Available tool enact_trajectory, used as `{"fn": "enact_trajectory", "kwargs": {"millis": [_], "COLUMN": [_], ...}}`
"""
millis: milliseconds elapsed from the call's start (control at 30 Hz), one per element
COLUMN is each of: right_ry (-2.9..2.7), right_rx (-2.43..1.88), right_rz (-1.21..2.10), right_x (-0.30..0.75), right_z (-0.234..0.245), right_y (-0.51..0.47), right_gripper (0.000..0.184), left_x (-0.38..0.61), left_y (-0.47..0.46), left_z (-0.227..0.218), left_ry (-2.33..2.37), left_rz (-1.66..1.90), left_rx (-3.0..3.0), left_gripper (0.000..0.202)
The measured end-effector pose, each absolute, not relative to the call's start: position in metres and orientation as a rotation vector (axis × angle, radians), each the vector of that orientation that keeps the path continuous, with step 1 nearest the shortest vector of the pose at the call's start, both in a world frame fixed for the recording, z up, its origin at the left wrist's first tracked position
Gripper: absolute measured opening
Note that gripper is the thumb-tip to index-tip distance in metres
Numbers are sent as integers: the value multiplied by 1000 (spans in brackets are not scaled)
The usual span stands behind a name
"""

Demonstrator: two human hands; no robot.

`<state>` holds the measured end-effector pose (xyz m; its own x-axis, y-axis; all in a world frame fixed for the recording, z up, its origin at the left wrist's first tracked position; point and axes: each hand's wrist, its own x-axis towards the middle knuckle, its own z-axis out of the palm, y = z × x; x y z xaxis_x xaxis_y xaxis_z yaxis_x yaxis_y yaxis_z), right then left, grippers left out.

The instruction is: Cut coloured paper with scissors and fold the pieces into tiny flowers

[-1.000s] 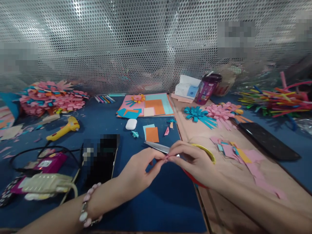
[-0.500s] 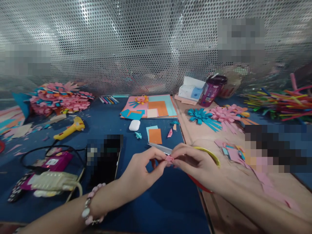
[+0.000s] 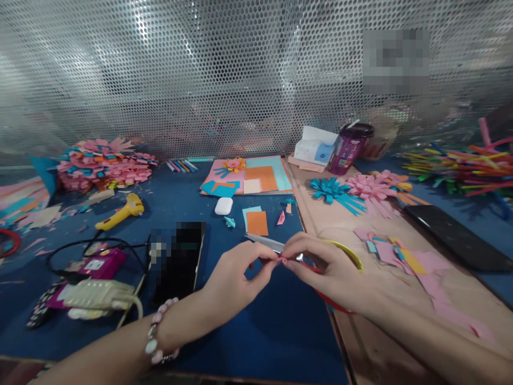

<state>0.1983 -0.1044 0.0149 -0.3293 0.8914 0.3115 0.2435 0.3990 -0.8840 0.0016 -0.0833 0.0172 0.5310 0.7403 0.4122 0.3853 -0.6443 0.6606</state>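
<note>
Between the fingertips of both hands is a tiny folded piece of pink paper (image 3: 284, 260), mostly covered by the fingers. My left hand (image 3: 239, 278), with a beaded bracelet at the wrist, pinches it from the left. From the other side my right hand (image 3: 329, 270) pinches it with thumb and forefinger. Scissors (image 3: 264, 241) with yellow and red handles lie beneath my right hand, blades pointing left. Just beyond them are an orange paper square (image 3: 257, 223) over a light blue one, a small folded pink piece (image 3: 281, 217) and a small folded teal piece (image 3: 230, 222).
On the left lie a yellow glue gun (image 3: 121, 212), a phone (image 3: 180, 262) and a cabled power strip (image 3: 100, 295). A white earbud case (image 3: 223, 206) sits near stacked coloured paper (image 3: 266, 160). Rightward are paper flowers (image 3: 371, 190), a purple cup (image 3: 350, 149) and a dark phone (image 3: 457, 235).
The pink paper now shows less between the fingertips, which have drawn closer together. The whole view has shifted slightly, with the table things appearing a little further right.
</note>
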Motion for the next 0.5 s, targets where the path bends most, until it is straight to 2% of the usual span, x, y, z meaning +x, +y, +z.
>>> {"fn": "enact_trajectory", "kwargs": {"millis": [233, 500], "right_ry": [-1948, -1940], "right_rx": [-929, -919], "right_rz": [756, 725], "right_x": [204, 203], "right_z": [14, 12], "right_y": [-103, -100], "right_gripper": [10, 7], "left_x": [2, 1], "left_y": [-81, -82], "left_z": [14, 15], "left_ry": [867, 838], "left_rz": [1034, 1034], "left_rx": [2390, 2432], "left_gripper": [9, 8]}}
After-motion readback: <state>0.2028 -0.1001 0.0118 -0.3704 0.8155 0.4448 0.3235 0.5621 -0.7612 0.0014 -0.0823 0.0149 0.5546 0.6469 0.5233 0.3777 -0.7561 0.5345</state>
